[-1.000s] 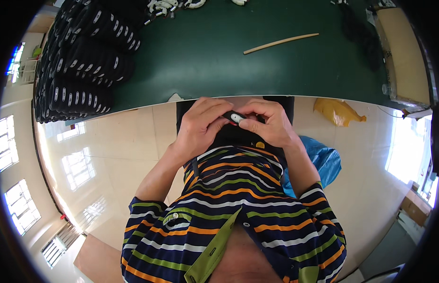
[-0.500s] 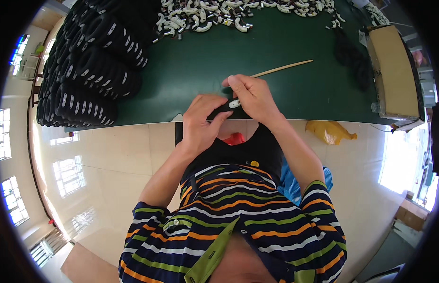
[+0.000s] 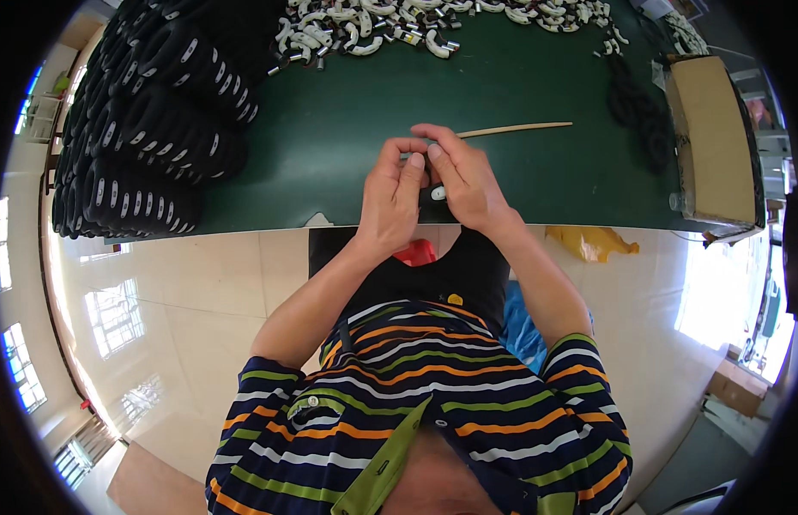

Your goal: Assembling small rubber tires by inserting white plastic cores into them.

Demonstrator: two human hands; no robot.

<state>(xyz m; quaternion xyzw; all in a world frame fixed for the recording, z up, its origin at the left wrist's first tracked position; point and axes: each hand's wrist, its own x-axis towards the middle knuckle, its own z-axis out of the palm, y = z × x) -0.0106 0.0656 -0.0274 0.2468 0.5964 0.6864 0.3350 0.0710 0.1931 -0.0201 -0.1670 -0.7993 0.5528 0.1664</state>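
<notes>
Both hands meet over the near edge of the green table. Between them is a small black padded piece [image 3: 426, 194] with a white oval label [image 3: 438, 194]; most of it is hidden by the fingers. My left hand [image 3: 394, 196] is closed on its left side, thumb pointing up and fingers bent over the top. My right hand [image 3: 473, 182] closes on the right side, its fingertips nearly touching the left ones. A slim wooden stick [image 3: 521, 129] sticks out to the right from behind my right hand; whether those fingers grip it is hidden.
Black padded pieces [image 3: 142, 159] with white oval labels are stacked high at the left. White curved parts [image 3: 365, 34] with metal ends lie heaped along the back. At right are a dark stringy bundle [image 3: 643, 120] and a cardboard box [image 3: 716, 142]. A yellow bag [image 3: 592, 243] lies below the table edge.
My left hand has moved right and up, against my right hand, and its fingers have closed further. The stick has swung to a flatter angle. The black piece is more covered.
</notes>
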